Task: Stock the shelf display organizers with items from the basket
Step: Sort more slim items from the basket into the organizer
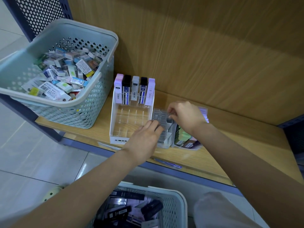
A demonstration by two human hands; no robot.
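Observation:
A white MONO display organizer (115, 135) stands on the wooden shelf with a back row of pencil-lead cases (135, 89) in pink, black, grey and lilac. To its right a second organizer (166, 129) holds rows of clear grey cases. My left hand (144, 137) rests on the front cases of that second organizer, fingers curled on them. My right hand (184, 116) pinches a clear grey case (162, 117) at its back row. A basket (174, 203) of dark lead cases sits on the floor below me.
A large grey-blue basket (98, 102) full of boxed erasers sits at the shelf's left end. A third organizer (185, 139) with green and pink items stands right of my hands. The wooden back panel (213, 55) rises behind. A purple case (169, 164) lies at the shelf edge.

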